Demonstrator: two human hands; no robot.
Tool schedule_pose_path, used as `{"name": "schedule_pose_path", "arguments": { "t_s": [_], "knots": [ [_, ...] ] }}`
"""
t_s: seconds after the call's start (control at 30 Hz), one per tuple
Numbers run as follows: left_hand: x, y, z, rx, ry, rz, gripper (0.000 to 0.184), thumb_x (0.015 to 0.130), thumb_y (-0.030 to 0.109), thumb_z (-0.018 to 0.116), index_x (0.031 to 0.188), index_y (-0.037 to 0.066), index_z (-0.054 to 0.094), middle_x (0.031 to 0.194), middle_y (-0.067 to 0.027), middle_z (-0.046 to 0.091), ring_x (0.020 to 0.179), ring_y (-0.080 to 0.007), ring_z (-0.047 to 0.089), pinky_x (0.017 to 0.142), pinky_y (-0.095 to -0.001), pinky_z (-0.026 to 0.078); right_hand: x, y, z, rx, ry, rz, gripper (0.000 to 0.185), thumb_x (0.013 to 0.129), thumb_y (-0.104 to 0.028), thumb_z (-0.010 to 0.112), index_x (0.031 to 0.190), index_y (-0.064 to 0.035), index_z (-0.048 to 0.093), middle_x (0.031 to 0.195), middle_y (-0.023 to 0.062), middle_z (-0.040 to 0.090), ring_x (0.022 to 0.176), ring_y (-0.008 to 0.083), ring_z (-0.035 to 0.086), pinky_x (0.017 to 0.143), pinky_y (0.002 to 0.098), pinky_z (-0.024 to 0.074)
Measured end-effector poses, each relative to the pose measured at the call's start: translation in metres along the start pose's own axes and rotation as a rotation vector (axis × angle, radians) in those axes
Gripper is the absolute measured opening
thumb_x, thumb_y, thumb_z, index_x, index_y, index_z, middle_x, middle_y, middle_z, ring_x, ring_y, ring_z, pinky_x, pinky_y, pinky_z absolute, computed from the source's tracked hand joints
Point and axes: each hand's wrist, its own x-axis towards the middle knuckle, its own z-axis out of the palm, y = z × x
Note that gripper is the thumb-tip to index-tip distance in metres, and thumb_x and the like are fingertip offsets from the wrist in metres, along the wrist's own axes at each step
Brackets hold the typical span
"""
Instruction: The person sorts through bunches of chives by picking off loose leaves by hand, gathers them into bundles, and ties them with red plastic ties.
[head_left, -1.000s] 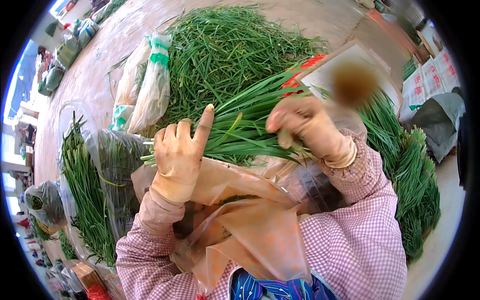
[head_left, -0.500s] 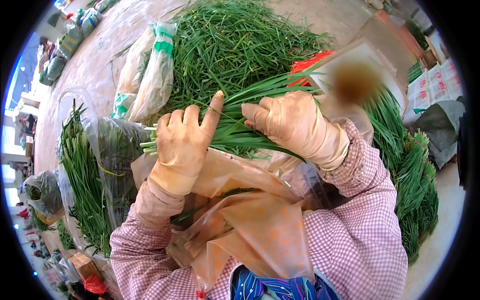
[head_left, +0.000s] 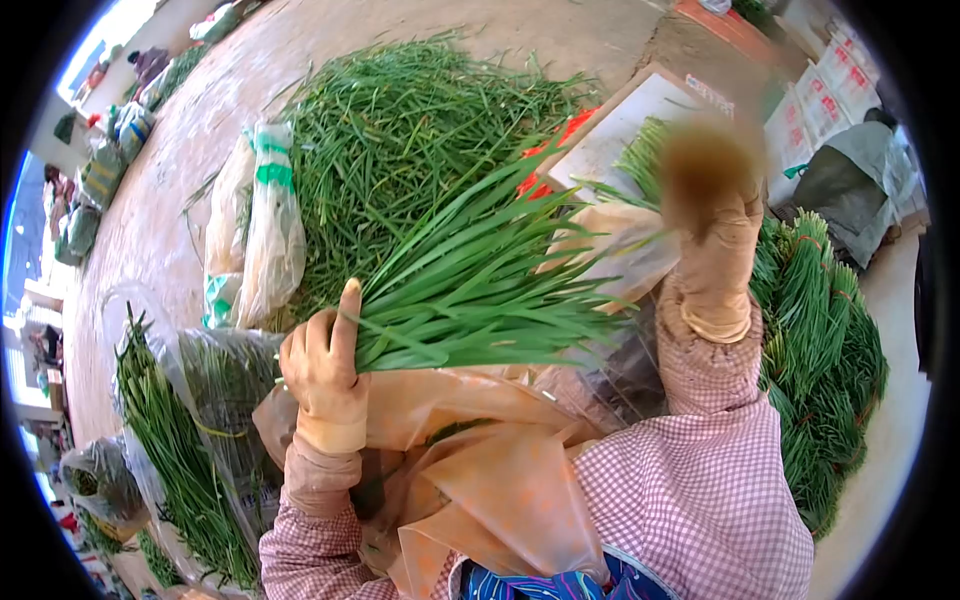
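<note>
My left hand (head_left: 325, 365), in a tan glove, is closed around the stem end of a bunch of garlic chives (head_left: 470, 290). The long green leaves fan out to the right over my lap, above an orange-tinted plastic apron (head_left: 500, 450). My right hand (head_left: 725, 240), gloved too, is raised at the upper right by a white board (head_left: 630, 125). A brown blur covers most of its fingers, so I cannot see whether they hold anything. Beside it, more chives (head_left: 645, 160) lie on the board with their pale ends showing.
A big heap of loose green leaves (head_left: 420, 150) covers the floor ahead. Folded plastic bags (head_left: 270, 220) lie left of it, and red ties (head_left: 570, 130) at its right. Bagged chives (head_left: 180, 420) stand at my left; tied bundles (head_left: 820, 360) are stacked at my right.
My right hand has left the leaves of the bunch and moved right and up to the board. My left hand keeps the bunch, whose leaves now spread wider. The view has shifted.
</note>
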Motion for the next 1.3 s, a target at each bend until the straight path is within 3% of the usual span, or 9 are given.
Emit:
{"name": "schedule_pose_path", "arguments": {
  "t_s": [0.13, 0.23, 0.3, 0.43, 0.5, 0.73, 0.97, 1.17, 1.3],
  "knots": [
    [0.002, 0.001, 0.005, -0.031, 0.036, 0.007, 0.072, 0.063, 0.007, 0.058, 0.134, 0.013, 0.053, 0.088, -0.0095, 0.058, 0.078, -0.0297, 0.057, 0.073, -0.041, 0.045, 0.009, -0.007, -0.03, -0.404, -0.201, 0.073, 0.018, 0.092, -0.018, 0.059, 0.097, -0.0016, 0.066, 0.084, 0.0024, 0.065, 0.071, 0.0091, 0.055, 0.069, 0.0234, 0.0451],
    [-0.002, -0.001, 0.007, -0.029, 0.03, -0.004, 0.069, 0.063, 0.008, 0.059, 0.132, 0.013, 0.054, 0.088, -0.01, 0.059, 0.078, -0.03, 0.057, 0.073, -0.0408, 0.045, 0.014, 0.006, -0.045, -0.281, -0.322, 0.264, 0.023, 0.094, -0.02, 0.057, 0.1, -0.0005, 0.066, 0.092, 0.0038, 0.065, 0.079, 0.0106, 0.056, 0.077, 0.0254, 0.0448],
    [-0.002, -0.001, 0.007, -0.004, 0.016, 0.004, 0.056, 0.079, 0.025, 0.062, 0.132, 0.01, 0.053, 0.09, -0.0121, 0.059, 0.078, -0.032, 0.057, 0.07, -0.0401, 0.043, 0.016, 0.013, -0.044, -0.207, -0.348, 0.279, 0.026, 0.095, -0.024, 0.056, 0.102, -0.0012, 0.066, 0.092, 0.0045, 0.065, 0.077, 0.0109, 0.056, 0.074, 0.0254, 0.046],
    [-0.002, 0.001, 0.006, -0.014, 0.02, 0.016, 0.055, 0.08, 0.024, 0.061, 0.132, 0.01, 0.053, 0.089, -0.0122, 0.059, 0.077, -0.032, 0.057, 0.07, -0.0403, 0.043, 0.01, 0.011, -0.002, -0.597, -0.641, 0.26, 0.03, 0.092, -0.028, 0.061, 0.1, 0.0006, 0.064, 0.075, 0.002, 0.06, 0.067, 0.0083, 0.052, 0.061, 0.0234, 0.0438],
    [-0.004, 0.002, 0.006, -0.025, 0.015, -0.028, 0.067, 0.064, 0.009, 0.059, 0.13, 0.013, 0.056, 0.088, -0.0097, 0.059, 0.079, -0.0305, 0.058, 0.073, -0.0404, 0.045, 0.012, 0.018, 0.009, -0.706, -0.751, 0.332, 0.024, 0.094, -0.023, 0.059, 0.099, 0.0004, 0.062, 0.078, -0.0018, 0.06, 0.071, 0.006, 0.05, 0.067, 0.0205, 0.0421],
    [-0.012, -0.005, 0.015, -0.042, 0.032, -0.021, 0.071, 0.06, 0.008, 0.058, 0.131, 0.013, 0.055, 0.091, -0.0095, 0.059, 0.081, -0.0305, 0.058, 0.075, -0.0404, 0.045, 0.005, 0.044, 0.012, -0.261, -0.416, 0.373, 0.024, 0.094, -0.026, 0.06, 0.09, -0.0026, 0.066, 0.065, -0.0018, 0.057, 0.057, 0.0041, 0.048, 0.052, 0.019, 0.039],
    [-0.012, -0.007, 0.016, -0.052, 0.02, -0.05, 0.075, 0.057, 0.01, 0.059, 0.132, 0.015, 0.055, 0.091, -0.0096, 0.059, 0.082, -0.0307, 0.057, 0.076, -0.0408, 0.044, 0.011, 0.025, 0.002, -0.271, -0.669, 0.633, 0.038, 0.094, -0.04, 0.057, 0.089, -0.0036, 0.066, 0.062, 0.0007, 0.059, 0.052, 0.0052, 0.048, 0.048, 0.0203, 0.0345],
    [-0.009, -0.005, 0.018, -0.042, 0.026, -0.024, 0.072, 0.06, 0.011, 0.058, 0.132, 0.016, 0.055, 0.09, -0.0096, 0.059, 0.082, -0.0308, 0.057, 0.076, -0.0408, 0.044, 0.005, 0.037, 0.028, -0.507, -0.606, 0.652, 0.034, 0.09, -0.035, 0.064, 0.085, -0.0012, 0.065, 0.061, 0.0015, 0.056, 0.057, 0.0087, 0.052, 0.054, 0.0253, 0.0426],
    [-0.012, -0.008, 0.019, -0.065, 0.046, -0.032, 0.066, 0.065, 0.01, 0.06, 0.131, 0.016, 0.056, 0.09, -0.009, 0.059, 0.081, -0.0306, 0.058, 0.075, -0.0406, 0.045, -0.007, 0.061, 0.022, -0.624, -0.688, 0.192, 0.028, 0.091, -0.028, 0.064, 0.086, -0.0007, 0.062, 0.059, 0.0076, 0.05, 0.057, 0.0101, 0.047, 0.055, 0.027, 0.0416]
  ]
}}
